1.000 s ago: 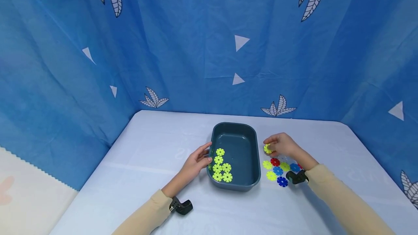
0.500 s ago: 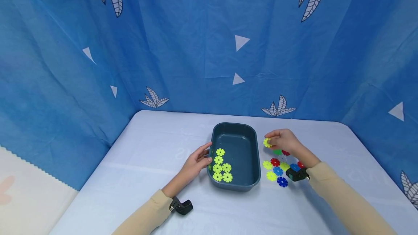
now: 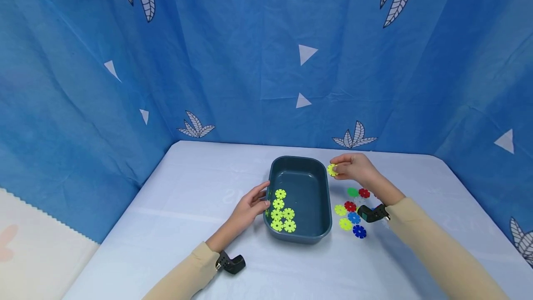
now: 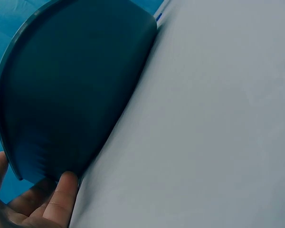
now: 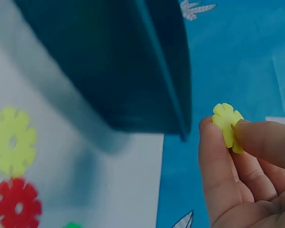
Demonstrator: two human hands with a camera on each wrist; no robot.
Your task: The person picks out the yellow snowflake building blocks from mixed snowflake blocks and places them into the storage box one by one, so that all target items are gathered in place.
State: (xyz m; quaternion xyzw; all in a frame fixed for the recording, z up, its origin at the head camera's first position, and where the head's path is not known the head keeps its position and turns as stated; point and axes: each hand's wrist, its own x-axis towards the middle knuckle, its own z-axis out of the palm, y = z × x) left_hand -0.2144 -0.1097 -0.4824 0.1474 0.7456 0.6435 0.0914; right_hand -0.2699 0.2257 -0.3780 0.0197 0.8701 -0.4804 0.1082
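And up it comes: the right hand (image 3: 356, 168), thumb and fingers pinching a yellow snowflake disc (image 3: 331, 170), has swung left and farther from the person, bringing that disc from over the loose pieces to just beside the far right rim of the dark teal plastic tray (image 3: 306, 198), outside it and off the table (image 3: 208, 175). Behind it, a green disc (image 3: 352, 192) and a red disc (image 3: 364, 193) have come into plain sight. The left hand (image 3: 251, 203) hasn't budged, fingers loosely extended against the tray's left wall, seemingly steadying it. Inside, the six yellow discs (image 3: 278, 204) at the near left are unchanged, so this one looks on its way but not yet delivered; another yellow disc (image 3: 345, 224) lies right of the tray.
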